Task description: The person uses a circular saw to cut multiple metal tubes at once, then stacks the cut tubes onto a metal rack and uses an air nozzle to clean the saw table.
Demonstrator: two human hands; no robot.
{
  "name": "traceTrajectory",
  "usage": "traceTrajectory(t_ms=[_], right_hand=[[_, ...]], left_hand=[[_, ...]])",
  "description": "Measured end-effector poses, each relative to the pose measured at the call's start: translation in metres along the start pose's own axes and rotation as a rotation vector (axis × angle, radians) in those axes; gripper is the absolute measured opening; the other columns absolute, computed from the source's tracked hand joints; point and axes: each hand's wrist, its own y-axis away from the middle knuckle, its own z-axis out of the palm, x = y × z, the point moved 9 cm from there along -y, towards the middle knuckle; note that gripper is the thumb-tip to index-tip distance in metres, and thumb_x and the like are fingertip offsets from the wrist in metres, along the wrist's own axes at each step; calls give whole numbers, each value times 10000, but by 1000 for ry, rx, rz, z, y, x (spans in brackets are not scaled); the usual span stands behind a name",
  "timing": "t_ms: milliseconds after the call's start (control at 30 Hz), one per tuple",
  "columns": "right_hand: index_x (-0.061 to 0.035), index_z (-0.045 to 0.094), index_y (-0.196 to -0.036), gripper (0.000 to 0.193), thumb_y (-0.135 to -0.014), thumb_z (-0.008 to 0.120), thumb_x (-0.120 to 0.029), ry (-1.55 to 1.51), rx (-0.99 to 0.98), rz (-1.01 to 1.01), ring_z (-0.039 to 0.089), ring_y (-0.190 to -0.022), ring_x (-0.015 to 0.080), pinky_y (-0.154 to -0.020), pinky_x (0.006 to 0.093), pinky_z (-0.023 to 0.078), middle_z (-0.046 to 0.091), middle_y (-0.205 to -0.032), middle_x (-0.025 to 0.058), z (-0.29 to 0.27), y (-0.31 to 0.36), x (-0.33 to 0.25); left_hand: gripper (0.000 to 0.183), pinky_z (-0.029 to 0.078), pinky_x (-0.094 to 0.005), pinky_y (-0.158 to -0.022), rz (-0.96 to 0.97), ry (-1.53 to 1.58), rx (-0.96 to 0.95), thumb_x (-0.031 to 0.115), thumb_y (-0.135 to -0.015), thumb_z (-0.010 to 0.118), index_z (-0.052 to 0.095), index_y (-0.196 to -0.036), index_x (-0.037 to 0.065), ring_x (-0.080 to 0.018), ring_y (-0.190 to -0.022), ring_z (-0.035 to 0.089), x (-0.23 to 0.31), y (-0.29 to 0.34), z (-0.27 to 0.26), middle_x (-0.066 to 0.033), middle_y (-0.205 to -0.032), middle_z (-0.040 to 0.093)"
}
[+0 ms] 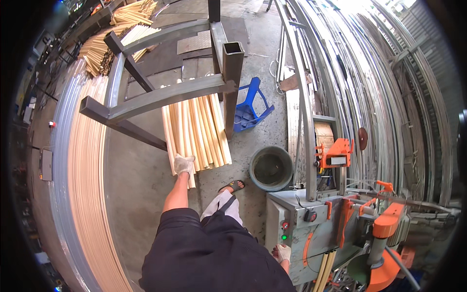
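Note:
My left hand (184, 164), in a pale work glove, is closed at the near end of a stack of gold-coloured metal tubes (197, 124). One tube under it sticks out nearer to me than the others. The stack lies beneath a dark steel frame (165, 95) of square tubing. Lower right, my gloved right hand (282, 253) is beside a grey machine cabinet (279, 211), just below its red and green buttons (284, 231). Its fingers look curled, and whatever may be in them is hidden. Close by, a few gold tubes (325, 270) lie at the orange-guarded cutting saw (386, 243).
A grey bucket (271, 169) stands against the cabinet, with a blue plastic stool (252, 107) beyond it. Long metal profiles (369, 92) fill a rack on the right. Long wrapped bundles (87, 160) run along the left floor, and more gold tubes (99, 46) are piled behind.

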Motion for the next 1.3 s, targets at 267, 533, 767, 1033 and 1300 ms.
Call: traceTrajectory(t_ms=[267, 533, 767, 1033, 1300], right_hand=[[36, 650, -958, 220, -837, 643, -148, 316, 116, 99, 629, -509, 182, -438, 304, 489, 644, -685, 84, 17, 30, -44], [25, 671, -919, 219, -836, 665, -177, 343, 106, -1, 611, -510, 157, -470, 307, 513, 654, -698, 79, 50, 21, -69], [-12, 616, -863, 150, -850, 678, -149, 244, 97, 90, 573, -477, 158, -415, 322, 468, 582, -645, 45, 53, 43, -68], [-28, 632, -840, 83, -847, 614, -109, 94, -6, 151, 525, -468, 113, -410, 281, 406, 591, -638, 51, 74, 41, -75], [-23, 645, -846, 116, -834, 596, -127, 430, 77, 30, 590, -510, 117, -452, 250, 431, 617, -672, 31, 59, 8, -120]], left_hand=[[598, 543, -419, -839, -124, -53, 58, 316, -616, 844, 653, -1065, -30, -352, -963, 689, -23, -79, 12, -221, -1024, 702], [832, 483, -516, -959, -144, -666, -62, 339, -829, 695, 270, -1497, 82, -399, -1302, 464, -13, -76, 23, -173, -1496, 369], [922, 490, -490, -983, -93, -551, -86, 259, -861, 641, 71, -1547, 27, -405, -1221, 547, -31, -92, 70, -288, -1513, 297], [781, 543, -430, -887, -132, -253, -239, 335, -573, 892, 540, -1180, -6, -347, -1015, 672, -78, -141, 56, -230, -1089, 671], [847, 468, -428, -985, 100, -87, 39, 224, -671, 815, 369, -1338, -48, -408, -1142, 577, -60, -117, 23, -295, -1242, 557]])
